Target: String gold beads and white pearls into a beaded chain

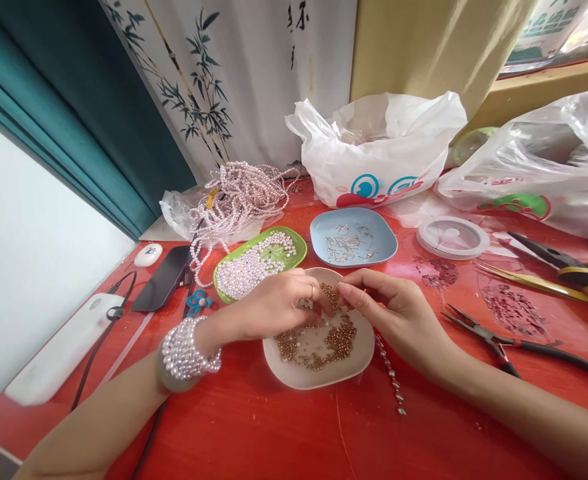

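My left hand point(294, 300), with a gold ring, reaches over a pale dish point(294, 377) of gold-coloured beads point(341, 339). Its fingers are bent down and closed together over the beads; what sits between them is too small to make out. Thumb and forefinger of my right hand point(391, 310) are pinched just beside the left fingertips. From under that hand a beaded strand point(391, 377) trails across the dish's rim onto the red table; its upper end is hidden by the fingers. A coiled pearl bracelet point(189, 350) wraps my left wrist.
Behind the hands are a green dish point(301, 250) of white pearls, a blue dish point(319, 233) of metal pins and piled pearl strings point(244, 193). Pliers point(494, 340), tweezers point(534, 280) and a clear spool point(453, 238) lie right. A phone point(161, 279) lies left; plastic bags point(379, 153) stand behind.
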{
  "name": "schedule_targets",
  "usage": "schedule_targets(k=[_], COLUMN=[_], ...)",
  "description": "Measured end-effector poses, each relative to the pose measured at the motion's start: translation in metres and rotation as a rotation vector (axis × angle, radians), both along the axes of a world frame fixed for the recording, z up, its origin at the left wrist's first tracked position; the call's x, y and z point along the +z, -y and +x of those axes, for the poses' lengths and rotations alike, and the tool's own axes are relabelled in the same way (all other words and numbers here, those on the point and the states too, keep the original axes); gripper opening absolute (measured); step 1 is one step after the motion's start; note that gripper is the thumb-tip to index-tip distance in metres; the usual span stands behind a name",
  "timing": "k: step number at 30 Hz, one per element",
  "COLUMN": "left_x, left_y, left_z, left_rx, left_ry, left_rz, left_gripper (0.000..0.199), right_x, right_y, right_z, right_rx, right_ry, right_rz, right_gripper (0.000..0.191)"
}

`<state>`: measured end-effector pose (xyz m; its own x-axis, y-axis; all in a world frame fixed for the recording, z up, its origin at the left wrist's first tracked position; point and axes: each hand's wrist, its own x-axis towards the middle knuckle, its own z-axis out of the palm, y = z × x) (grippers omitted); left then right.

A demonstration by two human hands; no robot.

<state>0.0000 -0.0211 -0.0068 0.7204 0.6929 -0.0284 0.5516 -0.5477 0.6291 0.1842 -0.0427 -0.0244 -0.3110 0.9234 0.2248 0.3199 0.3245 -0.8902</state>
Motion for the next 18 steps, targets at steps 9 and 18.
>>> schedule_targets(k=[9, 18], left_x=[-0.0058, -0.0063], left_y=[0.0014, -0.0023], left_z=[0.0038, 0.0025], left_rx=[-0.018, 0.401], left_ry=[0.004, 0.527], left_rz=[0.044, -0.473], left_gripper=[0.011, 0.015], right_x=[-0.0008, 0.0003], right_y=[0.0008, 0.0010], right_z=[-0.0011, -0.0003], right_rx=[-0.009, -0.016], right_ry=[-0.003, -0.013], right_rz=[-0.003, -0.033], right_gripper=[0.021, 0.023])
